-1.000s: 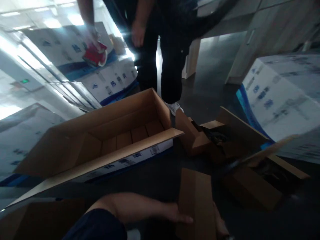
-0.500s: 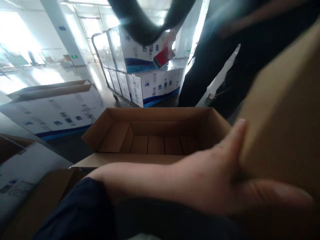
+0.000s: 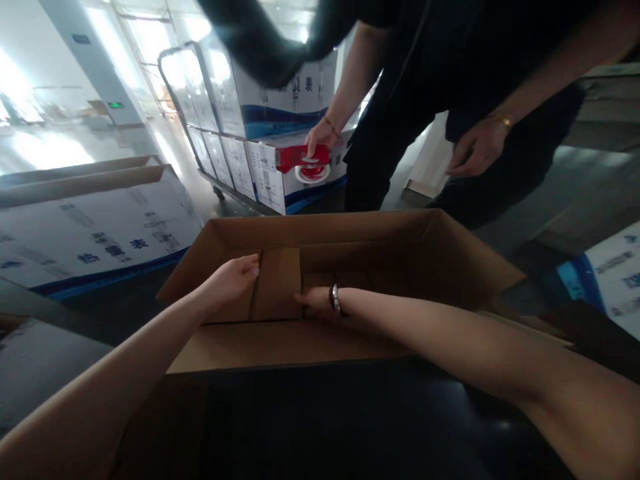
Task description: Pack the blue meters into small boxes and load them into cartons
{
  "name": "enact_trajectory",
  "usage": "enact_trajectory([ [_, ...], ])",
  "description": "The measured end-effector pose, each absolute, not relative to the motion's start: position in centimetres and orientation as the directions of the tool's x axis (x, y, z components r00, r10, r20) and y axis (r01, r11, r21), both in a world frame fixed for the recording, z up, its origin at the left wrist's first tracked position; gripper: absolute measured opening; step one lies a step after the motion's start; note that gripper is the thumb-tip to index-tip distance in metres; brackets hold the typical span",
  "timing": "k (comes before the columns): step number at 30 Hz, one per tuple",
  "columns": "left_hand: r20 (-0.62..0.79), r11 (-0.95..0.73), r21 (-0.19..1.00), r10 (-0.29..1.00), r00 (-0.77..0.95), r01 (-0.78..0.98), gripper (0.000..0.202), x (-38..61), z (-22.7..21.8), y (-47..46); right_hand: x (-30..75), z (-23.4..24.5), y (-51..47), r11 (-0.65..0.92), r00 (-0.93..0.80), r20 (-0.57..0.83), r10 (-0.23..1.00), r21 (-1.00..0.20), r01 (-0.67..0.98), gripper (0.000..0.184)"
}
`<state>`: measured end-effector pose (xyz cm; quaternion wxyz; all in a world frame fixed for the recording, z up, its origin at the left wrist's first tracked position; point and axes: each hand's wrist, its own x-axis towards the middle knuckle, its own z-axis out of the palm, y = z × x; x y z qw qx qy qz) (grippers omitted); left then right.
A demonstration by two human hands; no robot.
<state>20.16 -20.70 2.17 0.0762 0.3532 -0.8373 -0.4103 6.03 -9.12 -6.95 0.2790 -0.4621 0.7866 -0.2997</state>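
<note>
A large open carton (image 3: pixel 320 230) stands in front of me with small brown boxes inside. One small cardboard box (image 3: pixel 278 280) sits in its left part, beside another brown box (image 3: pixel 235 307) at the left end. My left hand (image 3: pixel 234 277) is at the left edge of the small box, fingers curled. My right hand (image 3: pixel 317 300), with a bracelet on the wrist, is against its right side, thumb on the near right edge and the other fingers partly hidden. Together my hands grip the box from both sides. More box tops (image 3: pixel 340 279) lie lower in the carton, to the right.
Across the carton stands a person in dark clothes; one hand (image 3: pixel 323 137) holds a red tape dispenser (image 3: pixel 303 157), the other (image 3: pixel 480 147) hangs free. Behind is a trolley of white cartons (image 3: pixel 267 177). An open white carton (image 3: pixel 110 230) stands left, another white carton (image 3: pixel 623 273) right.
The small box held at the right has moved left and down into the large carton. Both my hands now show on it. The co-worker's hand with the tape dispenser has come lower.
</note>
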Motion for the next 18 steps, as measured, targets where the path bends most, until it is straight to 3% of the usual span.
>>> enact_trajectory([
  [2,0.032,0.59,0.72,-0.553,-0.832,-0.364,0.046,21.2,2.6,-16.9,6.0,-5.6,-6.5,0.419,-0.378,-0.228,-0.897,-0.709,-0.567,0.016],
  [4,0.04,0.647,0.737,-0.331,-0.943,-0.196,0.038,21.8,2.5,-12.1,4.8,-2.9,-2.0,0.288,-0.282,-0.138,-0.95,-0.742,-0.605,0.022],
  [5,-0.005,0.646,0.759,-0.117,-0.993,-0.079,0.035,21.9,2.2,-9.7,3.9,-1.3,0.9,0.184,-0.235,-0.042,-0.971,-0.758,-0.626,0.026],
  [7,-0.099,0.567,0.815,0.343,-0.934,0.121,0.032,21.2,0.8,-5.2,1.8,1.6,7.8,0.084,-0.286,0.138,-0.948,-0.759,-0.645,0.028],
  [9,-0.168,0.52,0.833,0.563,-0.809,0.189,0.034,19.1,-1.4,-1.1,-0.5,3.2,16.1,0.212,-0.536,0.232,-0.811,-0.738,-0.641,0.025],
  [12,-0.262,0.597,0.78,0.584,-0.768,0.188,0.033,13.8,-4.7,4.7,-2.8,1.8,29.6,0.509,-0.879,0.277,-0.388,-0.73,-0.455,0.023],
  [14,-0.317,0.665,0.719,0.575,-0.754,0.204,0.031,9.6,-6.4,8.4,-3.3,-1.4,37.6,0.617,-0.958,0.25,-0.14,-0.735,-0.282,0.02],
  [16,-0.304,0.726,0.642,0.535,-0.788,0.245,0.031,5.2,-7.6,12.1,-3.0,-5.4,43.1,0.662,-0.986,0.164,-0.023,-0.737,-0.138,0.017],
  [18,-0.159,0.795,0.541,0.417,-0.895,0.275,0.036,0.9,-8.6,15.8,-2.4,-9.6,45.8,0.664,-0.998,0.063,0.028,-0.747,-0.028,0.016],
])
